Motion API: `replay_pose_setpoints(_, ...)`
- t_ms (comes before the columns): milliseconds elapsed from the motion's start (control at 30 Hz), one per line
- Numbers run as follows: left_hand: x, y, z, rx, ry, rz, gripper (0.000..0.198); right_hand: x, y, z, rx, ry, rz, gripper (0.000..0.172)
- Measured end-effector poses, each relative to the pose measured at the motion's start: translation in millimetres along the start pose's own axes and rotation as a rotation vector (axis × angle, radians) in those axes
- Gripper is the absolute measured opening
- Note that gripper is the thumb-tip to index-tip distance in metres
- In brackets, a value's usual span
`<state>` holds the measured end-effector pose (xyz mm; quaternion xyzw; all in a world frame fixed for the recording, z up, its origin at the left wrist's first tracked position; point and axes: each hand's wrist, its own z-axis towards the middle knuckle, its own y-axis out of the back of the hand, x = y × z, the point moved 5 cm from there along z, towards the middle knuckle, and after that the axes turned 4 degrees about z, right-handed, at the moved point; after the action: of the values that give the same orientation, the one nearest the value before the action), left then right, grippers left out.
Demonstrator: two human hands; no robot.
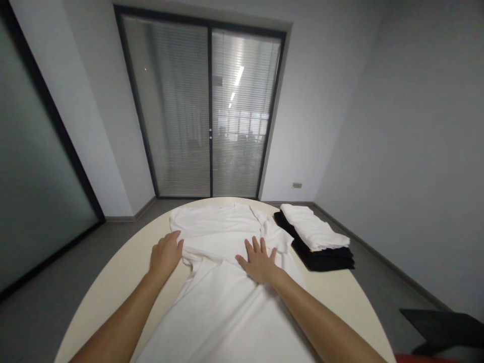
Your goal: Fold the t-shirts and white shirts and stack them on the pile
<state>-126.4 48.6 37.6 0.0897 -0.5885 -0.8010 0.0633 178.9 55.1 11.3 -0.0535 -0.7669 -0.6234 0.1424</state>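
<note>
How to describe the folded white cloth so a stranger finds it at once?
Look at the round table. On its far right side lies a stack of black clothes; the folded white cloth lies on top. Unlike the white shirt spread beside it, it is folded and compact.

Setting: office meeting room. Evidence: dark-framed glass doors (210,111) with slatted blinds (174,116), strip ceiling lights (238,78) visible beyond them; frosted glass partition (34,166) at left; bare grey walls (416,126), grey floor (34,312), wall socket (297,185), round cream table (113,282)
</note>
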Motion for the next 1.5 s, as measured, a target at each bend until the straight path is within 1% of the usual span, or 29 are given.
replay_pose_setpoints(100,7.7,1.3,0.9,0.002,0.051,-0.006,0.044,0.8,4.0,8.7,0.008,0.035,0.003,0.083)
replay_pose_setpoints(233,12.5,2.9,-2.5,0.020,0.049,-0.055,0.042,-1.5,11.3,20.1,-0.031,0.105,0.014,0.082)
replay_pose_setpoints(400,4.5,9.1,-11.1,0.019,0.015,-0.137,0.039,-7.0,17.6,25.2,-0.126,0.201,0.040,0.079)
replay_pose_setpoints(467,-2.8,10.2,-14.1,0.026,-0.009,-0.157,0.039,-7.4,21.5,22.3,-0.179,0.229,0.075,0.070)
replay_pose_setpoints(533,-9.9,8.7,-16.1,0.027,-0.049,-0.161,0.040,-6.3,28.1,15.7,-0.264,0.265,0.126,0.056)
replay_pose_setpoints(567,-12.6,6.7,-16.8,0.027,-0.073,-0.155,0.041,-4.9,31.7,11.0,-0.312,0.297,0.148,0.050)
replay_pose_setpoints(633,-14.7,-0.1,-17.4,0.039,-0.113,-0.128,0.044,-0.9,36.1,0.3,-0.370,0.381,0.176,0.044)
replay_pose_setpoints(667,-14.1,-4.3,-17.3,0.047,-0.125,-0.110,0.045,1.4,36.1,-5.2,-0.369,0.427,0.182,0.043)
replay_pose_setpoints(733,-11.0,-13.1,-16.4,0.072,-0.145,-0.077,0.049,5.1,31.9,-14.9,-0.310,0.498,0.176,0.044)
replay_pose_setpoints(833,-3.6,-22.7,-13.6,0.106,-0.133,-0.025,0.055,6.5,23.1,-25.2,-0.191,0.525,0.138,0.053)
replay_pose_setpoints(900,0.6,-25.5,-11.4,0.122,-0.112,0.010,0.057,5.8,20.6,-29.6,-0.137,0.531,0.128,0.056)
replay_pose_setpoints(967,3.6,-26.6,-9.3,0.129,-0.092,0.043,0.057,5.5,21.9,-32.9,-0.123,0.563,0.134,0.054)
replay_pose_setpoints(1067,9.3,-28.0,-6.1,0.133,-0.039,0.080,0.058,5.9,26.5,-36.2,-0.145,0.632,0.150,0.047)
replay_pose_setpoints(1133,14.2,-29.3,-4.6,0.144,0.002,0.082,0.059,6.0,27.9,-36.9,-0.152,0.658,0.156,0.045)
replay_pose_setpoints(1233,22.6,-25.8,-4.1,0.115,0.074,0.093,0.059,7.1,27.7,-37.6,-0.152,0.687,0.151,0.045)
replay_pose_setpoints(1333,28.2,-14.4,-6.1,0.048,0.134,0.133,0.057,8.1,27.8,-39.2,-0.156,0.693,0.148,0.045)
replay_pose_setpoints(1400,25.8,-7.3,-7.8,0.045,0.103,0.133,0.053,8.7,28.9,-41.1,-0.157,0.689,0.141,0.045)
replay_pose_setpoints(1500,14.8,1.3,-10.7,0.060,0.011,0.085,0.048,10.7,32.4,-45.6,-0.162,0.725,0.127,0.043)
